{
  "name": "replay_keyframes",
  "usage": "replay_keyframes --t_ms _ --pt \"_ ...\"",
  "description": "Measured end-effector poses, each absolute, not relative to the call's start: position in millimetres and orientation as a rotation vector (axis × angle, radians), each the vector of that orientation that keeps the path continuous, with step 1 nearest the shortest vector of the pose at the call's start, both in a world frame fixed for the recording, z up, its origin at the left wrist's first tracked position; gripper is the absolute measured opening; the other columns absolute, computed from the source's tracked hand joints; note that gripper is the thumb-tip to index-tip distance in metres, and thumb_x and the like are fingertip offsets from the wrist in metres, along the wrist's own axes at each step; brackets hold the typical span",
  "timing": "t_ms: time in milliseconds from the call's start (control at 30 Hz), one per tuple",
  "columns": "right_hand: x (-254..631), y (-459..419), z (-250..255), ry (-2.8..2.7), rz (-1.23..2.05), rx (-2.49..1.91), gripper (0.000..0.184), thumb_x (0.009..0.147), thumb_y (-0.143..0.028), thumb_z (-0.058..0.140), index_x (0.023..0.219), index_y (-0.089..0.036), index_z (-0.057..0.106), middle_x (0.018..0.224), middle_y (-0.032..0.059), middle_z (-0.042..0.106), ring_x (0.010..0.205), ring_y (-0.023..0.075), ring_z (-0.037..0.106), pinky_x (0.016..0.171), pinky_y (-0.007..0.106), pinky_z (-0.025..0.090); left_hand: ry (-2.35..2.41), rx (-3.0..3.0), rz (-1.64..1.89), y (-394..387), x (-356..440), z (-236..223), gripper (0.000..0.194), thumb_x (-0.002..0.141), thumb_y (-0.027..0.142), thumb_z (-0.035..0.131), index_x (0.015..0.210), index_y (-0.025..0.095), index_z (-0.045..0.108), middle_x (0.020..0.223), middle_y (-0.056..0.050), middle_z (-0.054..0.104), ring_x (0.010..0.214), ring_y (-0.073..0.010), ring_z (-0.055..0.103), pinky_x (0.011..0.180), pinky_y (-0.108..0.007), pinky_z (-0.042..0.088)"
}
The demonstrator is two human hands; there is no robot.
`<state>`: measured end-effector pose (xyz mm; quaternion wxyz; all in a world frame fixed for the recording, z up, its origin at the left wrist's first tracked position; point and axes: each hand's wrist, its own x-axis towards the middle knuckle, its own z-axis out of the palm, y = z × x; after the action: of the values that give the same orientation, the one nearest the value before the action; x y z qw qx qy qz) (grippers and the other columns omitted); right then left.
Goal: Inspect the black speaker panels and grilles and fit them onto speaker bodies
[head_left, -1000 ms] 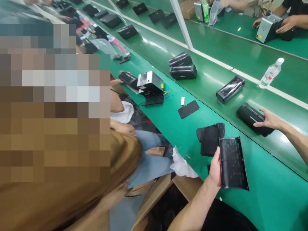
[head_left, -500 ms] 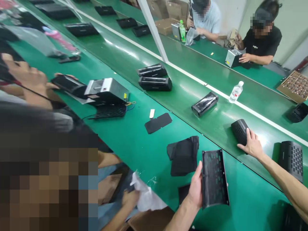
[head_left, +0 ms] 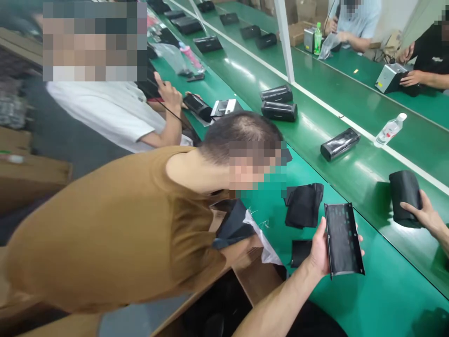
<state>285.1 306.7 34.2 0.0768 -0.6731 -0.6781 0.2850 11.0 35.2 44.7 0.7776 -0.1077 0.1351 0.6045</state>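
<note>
Above the green bench (head_left: 373, 297) my left grip (head_left: 320, 252) holds a slotted black panel (head_left: 343, 241), and at the glossy white-striped surface (head_left: 365, 185) beyond, my right grip (head_left: 427, 216) clasps a black housing (head_left: 403, 194), the label (head_left: 389, 134) on a bottle (head_left: 395, 124) too small to read.

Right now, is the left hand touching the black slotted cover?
Touching. The head view shows the left hand gripping the black slotted cover, thumb along one edge, fingertips past the other.

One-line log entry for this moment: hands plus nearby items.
left hand: holding black slotted panel | right hand: gripping black housing | nearby: black sheets, clear bottle
</note>
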Motion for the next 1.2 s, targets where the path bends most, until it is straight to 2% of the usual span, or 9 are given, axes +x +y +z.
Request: replay_keyframes --t_ms 100,167,233,367,567,700,833,1033,1200 --pt "271.1 249.7 88.1 -1.878 1.094 -1.907 0.113 0.077 -0.078 0.073 0.17 -0.027 0.035 0.169 0.013 0.048 0.15 0.0415 0.052 0.123 0.052 0.043 0.308 -0.245 1.342 38.5 19.0 29.9 0.094 0.081 0.089 0.066 0.129 0.01 0.074 0.119 -0.019 0.08 0.101 -0.0408 0.079 0.098 -0.055 0.055" --pt "261.0 199.6 128.3 -1.86 1.183 -1.84 0.109 0.079 -0.077 0.074 0.171 -0.033 0.034 0.167 0.01 0.051 0.145 0.0401 0.057 0.116 0.048 0.051 0.315 -0.251 1.317 44.8 26.1 23.9 0.091 0.078 0.088 0.07 0.128 0.012 0.074 0.119 -0.018 0.081 0.099 -0.0422 0.08 0.093 -0.055 0.057" --pt "247.4 150.3 163.0 -1.85 1.295 -1.779 0.11 0.082 -0.073 0.075 0.173 -0.034 0.027 0.158 0.0114 0.06 0.126 0.0375 0.072 0.099 0.045 0.062 0.295 -0.226 1.299 52.5 33.9 26.0 0.09 0.078 0.086 0.072 0.129 0.012 0.075 0.119 -0.018 0.081 0.1 -0.0423 0.08 0.094 -0.055 0.058" --pt "217.9 86.8 197.1 -1.996 1.114 -1.709 0.108 0.082 -0.07 0.074 0.173 -0.031 0.03 0.154 0.0124 0.064 0.126 0.0381 0.072 0.101 0.049 0.062 0.162 -0.078 1.334 61.8 46.9 52.1 0.095 0.08 0.084 0.073 0.135 0.007 0.073 0.132 -0.022 0.076 0.135 -0.0426 0.065 0.119 -0.055 0.046" --pt "204.5 67.6 198.5 -2.136 0.819 -1.773 0.115 0.077 -0.072 0.075 0.173 -0.028 0.029 0.151 0.0158 0.066 0.125 0.0415 0.072 0.1 0.054 0.062 0.054 0.113 1.356 57.3 52.8 81.8 0.105 0.073 0.085 0.079 0.144 0.008 0.069 0.149 -0.022 0.066 0.155 -0.0442 0.045 0.131 -0.056 0.032" --pt "191.0 56.9 201.8 -2.19 0.716 -1.758 0.106 0.084 -0.073 0.068 0.173 -0.03 0.028 0.149 0.0138 0.066 0.13 0.0412 0.069 0.105 0.055 0.059 0.071 0.108 1.373 55.2 51.9 83.2 0.105 0.071 0.085 0.081 0.141 0.007 0.07 0.142 -0.024 0.071 0.154 -0.0455 0.046 0.131 -0.057 0.03" --pt "182.5 49.8 198.2 -2.243 0.711 -1.764 0.109 0.085 -0.076 0.064 0.174 -0.029 0.023 0.153 0.0174 0.061 0.131 0.0445 0.068 0.103 0.059 0.058 0.07 0.1 1.38 55.7 48.8 80.9 0.107 0.068 0.087 0.081 0.139 0.008 0.071 0.138 -0.023 0.073 0.152 -0.0446 0.049 0.131 -0.056 0.031" --pt "189.7 54.7 177.0 -2.261 0.825 -1.797 0.113 0.084 -0.077 0.065 0.175 -0.032 0.016 0.154 0.0181 0.06 0.12 0.0454 0.073 0.089 0.058 0.063 0.09 0.12 1.32 56.1 47.5 68.6 0.104 0.062 0.089 0.083 0.127 0.008 0.077 0.131 -0.024 0.076 0.147 -0.0458 0.054 0.13 -0.058 0.032" --pt "205.5 68.3 171.3 -2.26 0.868 -1.708 0.109 0.08 -0.073 0.072 0.172 -0.033 0.03 0.151 0.0154 0.063 0.128 0.0496 0.068 0.1 0.066 0.06 0.157 0.084 1.341 55.6 51.1 75.1 0.106 0.061 0.086 0.086 0.13 0.007 0.075 0.136 -0.025 0.073 0.148 -0.0479 0.052 0.129 -0.06 0.03"
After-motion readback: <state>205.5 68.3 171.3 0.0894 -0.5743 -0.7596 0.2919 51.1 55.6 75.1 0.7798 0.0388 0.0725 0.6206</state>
